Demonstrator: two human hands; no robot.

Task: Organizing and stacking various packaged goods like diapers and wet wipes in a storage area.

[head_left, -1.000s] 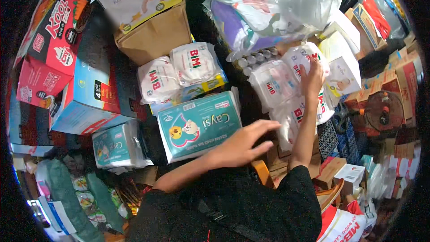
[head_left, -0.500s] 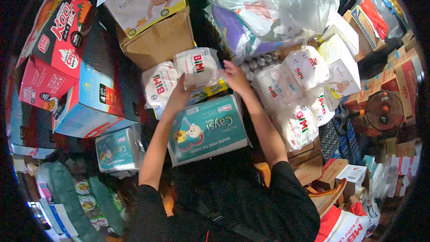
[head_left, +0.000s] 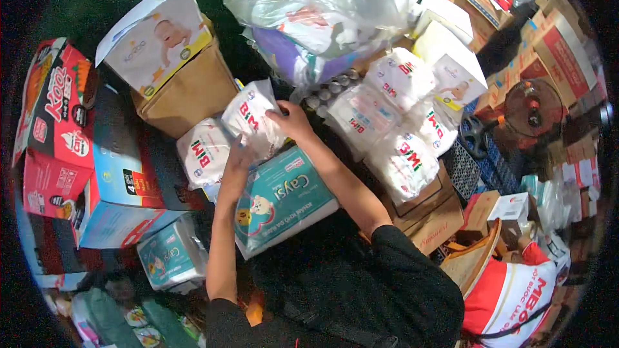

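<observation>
A white plastic-wrapped soft pack with red and green lettering lies between my two hands. My right hand grips its right side, the fingers bent over the edge. My left hand is at its lower left side, the fingers pressed against the wrap. Beside it on the left sits a similar white pack. Just in front of me rests a large teal and white pack of dry wipes, under my forearms.
Several more white packs are piled on cartons to the right. An opened brown carton stands behind the left packs. A big clear bag lies at the back, with a red and blue carton pair at left and a fan at right.
My right hand has come in from beside the white pack and taken hold of its right side. The pack now sits more tilted. The whole view has shifted and turned somewhat.
</observation>
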